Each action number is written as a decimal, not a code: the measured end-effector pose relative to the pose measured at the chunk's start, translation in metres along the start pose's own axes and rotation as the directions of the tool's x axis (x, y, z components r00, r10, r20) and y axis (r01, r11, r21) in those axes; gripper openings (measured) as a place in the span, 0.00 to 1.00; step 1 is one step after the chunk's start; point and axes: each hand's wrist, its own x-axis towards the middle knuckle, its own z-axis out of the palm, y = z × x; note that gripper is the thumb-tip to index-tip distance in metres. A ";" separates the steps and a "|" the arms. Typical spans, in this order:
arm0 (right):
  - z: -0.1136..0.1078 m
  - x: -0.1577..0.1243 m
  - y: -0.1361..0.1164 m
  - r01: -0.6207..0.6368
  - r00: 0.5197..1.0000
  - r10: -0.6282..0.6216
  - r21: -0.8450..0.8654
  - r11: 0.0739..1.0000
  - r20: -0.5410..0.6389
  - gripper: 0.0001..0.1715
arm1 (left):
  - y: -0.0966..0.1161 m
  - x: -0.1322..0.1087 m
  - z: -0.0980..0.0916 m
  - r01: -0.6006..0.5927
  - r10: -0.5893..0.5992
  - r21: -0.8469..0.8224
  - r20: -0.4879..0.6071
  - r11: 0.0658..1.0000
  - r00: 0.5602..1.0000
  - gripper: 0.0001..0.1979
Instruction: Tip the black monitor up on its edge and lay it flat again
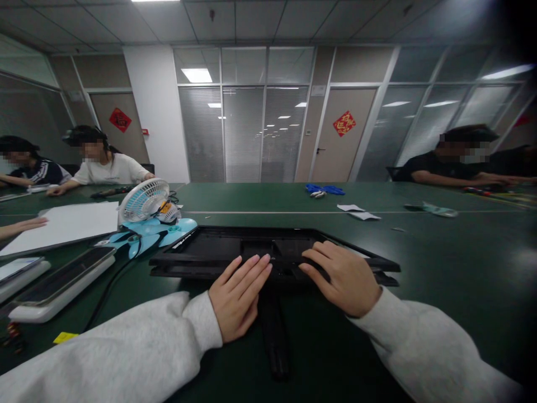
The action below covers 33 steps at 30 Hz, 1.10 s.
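Observation:
In front of me lies a wide black plastic frame (210, 246), made of two stacked layers, looking like a monitor housing. My left hand (240, 294) rests on its near edge with the fingers stretched out and close together. At the same edge, farther right, my right hand (346, 277) has its fingers bent over the rim and its thumb on the near side. Beneath the frame, a dark bar-like part (274, 336) points towards me. The underside of both palms is hidden.
A white fan (145, 198) with light blue blades (153, 232) stands left of the frame, its black cable (111, 285) running forward. Long white-edged devices (62, 285) lie farther left. Blue gloves (325, 189) and paper pieces (358, 212) lie beyond on the green table (251, 201). People sit on both sides.

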 end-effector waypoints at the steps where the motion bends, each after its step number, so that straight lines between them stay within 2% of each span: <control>1: 0.000 0.000 0.000 0.000 1.000 0.000 0.001 1.000 -0.003 0.19 | 0.000 0.000 0.000 0.000 0.000 0.000 0.001 1.000 1.000 0.30; 12: 0.003 -0.004 -0.005 -0.009 1.000 0.009 0.009 1.000 -0.013 0.18 | -0.002 0.000 0.001 -0.010 0.010 0.004 0.003 1.000 1.000 0.30; 21: 0.006 -0.006 -0.009 0.077 0.995 -0.081 -0.069 0.995 -0.053 0.18 | -0.002 -0.002 0.003 -0.003 0.003 -0.018 -0.001 1.000 1.000 0.30; 26: 0.007 -0.006 -0.012 0.076 0.992 -0.087 -0.115 0.990 -0.091 0.18 | -0.003 -0.003 0.003 -0.008 0.008 -0.017 0.001 1.000 1.000 0.31; 30: 0.009 -0.005 -0.017 0.160 0.972 -0.174 -0.095 0.983 -0.156 0.26 | -0.002 -0.004 0.006 0.027 -0.028 -0.028 -0.066 0.999 0.997 0.31; 33: 0.012 -0.006 -0.022 0.243 0.956 -0.251 -0.072 0.967 -0.152 0.32 | -0.001 -0.004 0.007 0.089 -0.091 -0.022 -0.112 0.996 0.990 0.32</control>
